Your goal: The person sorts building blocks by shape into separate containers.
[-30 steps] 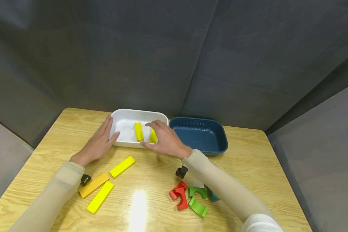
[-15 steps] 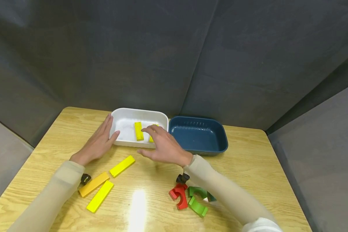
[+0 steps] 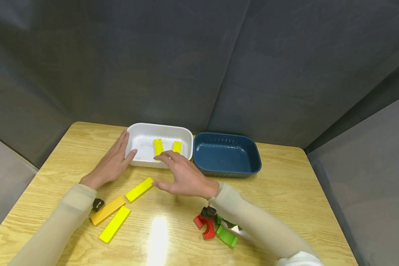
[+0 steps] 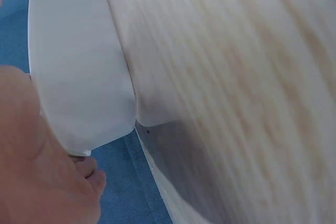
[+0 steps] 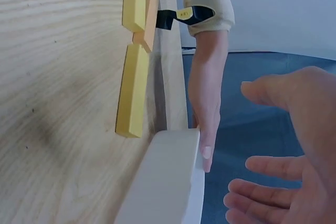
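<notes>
Grey felt-like panels are backing a pale wooden table (image 3: 286, 192) with visible grain.

Item: white tub (image 3: 186, 133), smooth plastic, rounded corners, at 12 o'clock; two short yellow blocks (image 3: 158, 146) are lying flat inside, side by side.
Item: blue tub (image 3: 227, 169), same shape, ridged inner wall, sitting just at 3 o'clock of the white one.
Item: left hand (image 3: 111, 164), fingers straight, flat against the white tub's 9 o'clock wall, steadying it.
Item: right hand (image 3: 183, 176), fingers spread and holding nothing, hovering just over the tub's near rim.
Item: three long flat yellow planks, painted wood; nearest plank (image 3: 139, 189) is lying at 9 o'clock of the right hand.
Item: red and green arches (image 3: 207, 227) at 5 o'clock.

Step, as judged: sorting yellow pieces into the white tub. The next move calls for a pinch across the nearest plank's long edges.
</notes>
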`<move>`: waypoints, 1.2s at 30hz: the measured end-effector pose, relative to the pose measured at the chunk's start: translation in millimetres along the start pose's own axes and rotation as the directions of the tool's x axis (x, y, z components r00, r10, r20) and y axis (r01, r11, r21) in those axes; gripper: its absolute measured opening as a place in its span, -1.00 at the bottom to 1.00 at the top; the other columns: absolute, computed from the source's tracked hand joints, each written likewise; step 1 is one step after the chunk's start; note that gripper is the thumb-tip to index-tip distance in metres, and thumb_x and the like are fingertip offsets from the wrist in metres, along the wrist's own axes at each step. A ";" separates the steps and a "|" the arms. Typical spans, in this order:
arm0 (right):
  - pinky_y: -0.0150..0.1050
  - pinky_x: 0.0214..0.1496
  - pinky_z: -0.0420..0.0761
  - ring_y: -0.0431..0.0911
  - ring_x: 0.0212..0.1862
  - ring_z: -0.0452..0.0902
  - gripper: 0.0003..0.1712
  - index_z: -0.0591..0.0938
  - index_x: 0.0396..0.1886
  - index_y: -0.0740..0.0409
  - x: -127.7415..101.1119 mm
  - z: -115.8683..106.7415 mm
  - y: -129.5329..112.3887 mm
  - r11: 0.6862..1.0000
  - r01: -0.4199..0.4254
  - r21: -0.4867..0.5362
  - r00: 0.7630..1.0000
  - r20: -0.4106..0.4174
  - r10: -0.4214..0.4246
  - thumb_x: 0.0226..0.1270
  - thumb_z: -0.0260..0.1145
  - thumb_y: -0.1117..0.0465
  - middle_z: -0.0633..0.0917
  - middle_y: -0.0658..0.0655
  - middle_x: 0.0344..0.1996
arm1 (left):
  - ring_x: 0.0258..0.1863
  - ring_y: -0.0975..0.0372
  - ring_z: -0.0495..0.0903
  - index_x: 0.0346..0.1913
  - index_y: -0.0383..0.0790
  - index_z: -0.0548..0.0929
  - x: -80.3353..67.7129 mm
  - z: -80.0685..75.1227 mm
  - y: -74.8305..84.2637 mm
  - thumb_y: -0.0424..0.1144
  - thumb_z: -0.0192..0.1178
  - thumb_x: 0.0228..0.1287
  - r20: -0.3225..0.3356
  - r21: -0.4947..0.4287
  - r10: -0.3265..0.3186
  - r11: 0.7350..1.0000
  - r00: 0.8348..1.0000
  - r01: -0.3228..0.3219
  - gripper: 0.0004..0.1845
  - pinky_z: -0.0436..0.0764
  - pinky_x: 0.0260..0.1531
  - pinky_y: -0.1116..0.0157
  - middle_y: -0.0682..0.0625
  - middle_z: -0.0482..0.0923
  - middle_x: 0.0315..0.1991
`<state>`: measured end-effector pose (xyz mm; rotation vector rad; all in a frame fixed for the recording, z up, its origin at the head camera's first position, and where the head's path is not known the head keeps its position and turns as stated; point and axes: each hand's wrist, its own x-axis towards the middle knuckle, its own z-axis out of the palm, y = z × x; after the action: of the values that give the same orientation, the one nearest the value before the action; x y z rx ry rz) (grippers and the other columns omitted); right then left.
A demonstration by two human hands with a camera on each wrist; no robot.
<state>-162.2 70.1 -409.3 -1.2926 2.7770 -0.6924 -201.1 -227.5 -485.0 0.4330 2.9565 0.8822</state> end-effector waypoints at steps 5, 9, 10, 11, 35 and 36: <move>-0.12 0.35 0.63 -0.01 0.26 0.58 -0.22 0.54 0.48 0.15 -0.9 4.0 -2.3 1.000 0.030 0.001 0.999 0.026 -0.030 0.42 0.49 -0.14 0.59 0.13 0.36 | 0.74 -0.15 -0.31 0.74 -0.27 -0.36 1.1 0.6 1.2 0.21 -0.23 0.75 -0.002 0.000 0.002 1.000 1.000 -0.002 -0.09 -0.10 0.64 -0.27 -0.06 -0.58 0.76; -0.18 0.32 0.64 -0.03 0.23 0.61 -0.23 0.54 0.48 0.17 -1.1 8.3 -4.0 0.998 0.058 -0.010 0.998 0.041 -0.057 0.44 0.47 -0.13 0.62 0.12 0.32 | 0.74 -0.15 -0.31 0.74 -0.27 -0.37 1.5 0.5 2.7 0.20 -0.21 0.75 0.001 -0.005 0.000 1.000 1.000 0.000 -0.09 -0.10 0.64 -0.27 -0.06 -0.59 0.76; -0.18 0.32 0.63 -0.03 0.24 0.60 -0.22 0.53 0.49 0.18 -1.0 9.7 -4.5 0.998 0.062 -0.013 0.997 0.047 -0.061 0.45 0.47 -0.13 0.62 0.13 0.33 | 0.74 -0.15 -0.31 0.74 -0.27 -0.36 1.4 0.3 3.2 0.19 -0.21 0.75 0.003 -0.007 -0.002 1.000 1.000 0.002 -0.09 -0.10 0.63 -0.28 -0.05 -0.59 0.76; -0.17 0.34 0.63 -0.02 0.26 0.60 -0.22 0.52 0.50 0.18 -1.1 11.0 -4.8 0.998 0.066 -0.017 0.997 0.052 -0.065 0.45 0.46 -0.14 0.62 0.13 0.34 | 0.74 -0.15 -0.31 0.74 -0.27 -0.36 1.6 0.1 3.6 0.20 -0.21 0.75 0.004 -0.007 -0.002 1.000 1.000 0.002 -0.09 -0.10 0.63 -0.28 -0.06 -0.58 0.76; -0.31 0.55 0.37 -0.09 0.37 0.49 -0.30 0.54 0.46 0.15 14.1 54.2 2.2 0.986 0.152 -0.072 0.974 0.178 -0.137 0.46 0.49 -0.02 0.58 0.08 0.36 | 0.74 -0.16 -0.31 0.74 -0.22 -0.39 1.3 -0.3 4.0 0.21 -0.21 0.75 0.022 -0.004 -0.006 1.000 1.000 0.006 -0.09 -0.11 0.64 -0.27 -0.03 -0.61 0.75; -0.32 0.55 0.37 -0.10 0.37 0.48 -0.31 0.53 0.47 0.14 14.5 56.3 2.9 0.985 0.151 -0.079 0.972 0.191 -0.134 0.47 0.47 -0.03 0.57 0.07 0.37 | 0.74 -0.16 -0.31 0.74 -0.23 -0.39 1.0 0.0 3.8 0.21 -0.22 0.75 0.022 -0.005 -0.003 1.000 1.000 0.004 -0.09 -0.11 0.64 -0.27 -0.03 -0.61 0.75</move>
<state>-163.6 39.2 -458.7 -1.5013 2.6159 -0.4250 -201.1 -224.2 -482.9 0.4341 2.9336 0.8794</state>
